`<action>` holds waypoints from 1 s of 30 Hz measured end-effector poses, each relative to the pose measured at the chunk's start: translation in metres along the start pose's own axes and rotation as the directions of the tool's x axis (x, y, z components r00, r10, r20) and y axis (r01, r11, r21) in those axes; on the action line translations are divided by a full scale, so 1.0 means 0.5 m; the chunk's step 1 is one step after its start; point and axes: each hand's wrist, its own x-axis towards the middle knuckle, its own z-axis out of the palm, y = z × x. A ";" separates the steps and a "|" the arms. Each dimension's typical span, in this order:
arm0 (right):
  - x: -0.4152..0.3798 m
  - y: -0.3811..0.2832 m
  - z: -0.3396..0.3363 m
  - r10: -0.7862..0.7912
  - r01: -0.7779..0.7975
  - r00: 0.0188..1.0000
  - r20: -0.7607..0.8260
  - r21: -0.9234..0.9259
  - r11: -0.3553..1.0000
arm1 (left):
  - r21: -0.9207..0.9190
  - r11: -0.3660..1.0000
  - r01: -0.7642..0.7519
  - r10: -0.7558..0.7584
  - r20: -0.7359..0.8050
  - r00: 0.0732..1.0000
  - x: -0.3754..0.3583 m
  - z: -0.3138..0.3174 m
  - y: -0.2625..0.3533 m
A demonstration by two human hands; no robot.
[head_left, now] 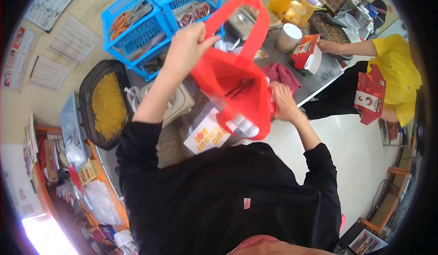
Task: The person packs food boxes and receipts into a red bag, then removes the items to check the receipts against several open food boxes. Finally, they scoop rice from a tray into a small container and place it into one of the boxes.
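Observation:
A red tote bag (207,66) hangs gaping in front of my body, its loop handle standing up and its dark inside showing. My left hand (189,45) is closed on the bag's upper left edge by the handle. On the opposite side, my right hand (285,102) grips the bag's rim with bent fingers. Below the bag, a white box with orange and yellow lettering (205,136) lies on the counter near my chest. A dark pink cloth (283,76) rests just beyond my right hand.
Blue plastic baskets (146,29) holding packets stand at the back left. A black pan of yellow rice (108,107) sits left. Sauce bottles (294,11) and a white tin (289,37) are at the back. A person in yellow (399,68) at right holds red cartons (370,93).

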 end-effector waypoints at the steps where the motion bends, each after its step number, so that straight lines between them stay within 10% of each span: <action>1: 0.006 -0.014 -0.023 0.035 -0.030 0.999 -0.039 0.121 0.992 | 0.014 1.000 -0.013 0.013 -0.018 1.000 0.003 -0.005 -0.005; 3: 0.013 -0.051 -0.104 0.123 -0.103 0.989 -0.079 0.213 0.972 | -0.024 1.000 0.006 -0.003 0.115 0.993 -0.029 -0.008 -0.010; 5: 0.015 -0.114 -0.231 0.202 -0.329 0.939 0.277 0.562 0.759 | -0.047 0.995 -0.085 0.088 0.074 0.993 -0.073 0.013 -0.032; 7: 0.017 -0.222 -0.280 -0.173 -0.275 0.924 0.342 0.906 0.321 | -0.024 0.999 0.045 -0.042 0.119 0.992 -0.095 0.021 -0.032; 9: 0.075 -0.320 -0.231 -0.527 -0.267 0.730 0.436 0.891 0.367 | 0.064 0.998 -0.017 0.018 -0.012 1.000 -0.105 0.038 -0.021; 12: 0.095 -0.384 0.006 -0.537 0.263 0.758 0.370 0.581 0.771 | 0.115 0.991 0.068 -0.071 0.020 0.997 -0.116 0.046 -0.013; 16: 0.124 -0.371 0.133 -0.637 0.664 0.636 0.435 0.113 0.740 | 0.057 0.990 0.131 -0.135 0.074 0.988 -0.125 0.026 0.012; 23: 0.161 -0.409 -0.135 -0.555 0.246 0.730 0.398 0.605 0.757 | -0.337 0.930 0.150 -0.097 0.168 0.981 -0.155 -0.014 -0.024; 27: 0.190 -0.352 -0.320 -0.729 0.437 0.680 0.076 0.756 0.487 | -0.072 0.991 -0.113 0.124 0.165 0.978 -0.173 -0.005 -0.073; 30: 0.223 -0.340 -0.371 -0.553 -0.065 0.813 0.180 0.973 0.221 | -0.039 0.978 -0.206 0.208 0.050 0.977 -0.198 0.014 -0.081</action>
